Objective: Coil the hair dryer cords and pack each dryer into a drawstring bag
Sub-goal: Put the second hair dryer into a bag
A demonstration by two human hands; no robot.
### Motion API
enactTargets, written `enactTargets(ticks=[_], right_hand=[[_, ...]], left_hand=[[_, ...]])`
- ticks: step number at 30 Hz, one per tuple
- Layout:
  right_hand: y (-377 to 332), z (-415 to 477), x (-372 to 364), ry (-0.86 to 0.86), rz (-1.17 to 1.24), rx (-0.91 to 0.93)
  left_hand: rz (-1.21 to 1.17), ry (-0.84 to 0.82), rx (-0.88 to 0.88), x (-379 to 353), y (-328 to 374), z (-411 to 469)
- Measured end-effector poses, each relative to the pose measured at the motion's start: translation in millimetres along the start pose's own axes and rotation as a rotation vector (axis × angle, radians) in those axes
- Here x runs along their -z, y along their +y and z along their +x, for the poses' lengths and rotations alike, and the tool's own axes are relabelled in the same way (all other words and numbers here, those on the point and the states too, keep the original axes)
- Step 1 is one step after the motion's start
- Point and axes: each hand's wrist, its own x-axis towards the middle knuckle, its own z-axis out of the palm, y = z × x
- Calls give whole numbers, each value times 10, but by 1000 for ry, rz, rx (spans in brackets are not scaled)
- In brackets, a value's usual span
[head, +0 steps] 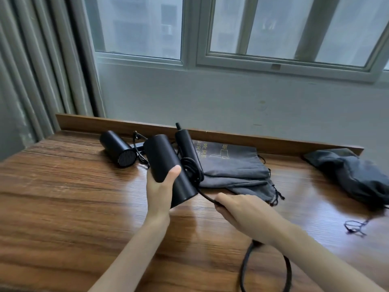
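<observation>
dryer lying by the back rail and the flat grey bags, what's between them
The second dryer, held by the left hand, with cord looped at its handle, in the head view.

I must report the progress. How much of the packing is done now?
Done: perhaps one, for the dark bag at the right bulges, but its content is hidden. In hand: the left hand grips a dryer and the right hand holds its cord, a few turns lying by the handle. Left: finish this coil, coil the second dryer at the back, fill the flat grey bags.
</observation>
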Motion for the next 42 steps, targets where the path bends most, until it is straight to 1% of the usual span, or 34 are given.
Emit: enactTargets(ticks=[2,7,10,12,15,16,18,19,20,21,23,25,27,29,30,31,32,34,35,36,37,38,40,42], right_hand=[[73,-21,75,-7,-49,0],[288,-39,352,-3,-90,-46],[256,2,454,-22,-88,-4],[273,24,547,-10,-75,-20],[404,-16,712,-34,-89,-123],[453,-40,759,-18,-113,-147],[521,-81,846,69,-143,-169],[549,-91,888,120,-141,-164],[574,-92,917,159,-133,-151],[587,-83,935,185,-132,-137],[594,-37,925,246,-131,-108],[636,29,854,271,-105,-128],[708,104,723,230,-49,-196],[789,158,530,142,155,-298],[792,176,407,67,278,-350],[760,186,260,-19,315,-386],[721,202,109,-64,322,-364],[586,228,-102,5,405,-282],[478,226,-132,40,436,-251],[386,225,-138,70,394,-213],[308,212,-136,108,372,-174],[240,207,-146,133,344,-128],[119,191,-141,144,316,-43],[60,187,-153,138,207,23]], left_hand=[[143,-79,-77,56,-16,-2],[509,-356,-251,117,90,-23],[766,-441,-425,26,159,-133],[920,-481,-531,-16,197,-197],[991,-551,-561,5,225,-231],[1038,-581,-582,20,242,-226],[1147,-676,-611,38,290,-187],[1169,-747,-581,40,310,-162],[1141,-825,-508,39,315,-147],[1062,-901,-406,37,312,-144],[843,-1032,-232,40,297,-150],[666,-1125,-141,47,275,-144],[500,-1173,-79,60,269,-131],[306,-1148,-13,73,252,-117],[200,-1118,18,79,235,-113],[90,-1088,39,81,216,-112],[-10,-1048,40,76,194,-115],[-180,-940,33,27,184,-141],[-256,-861,52,-10,190,-156],[-320,-764,68,-46,197,-162],[-358,-654,55,-87,204,-152],[-360,-534,6,-127,222,-141],[-256,-298,-146,-182,255,-110],[-102,-128,-222,-204,252,-78]])
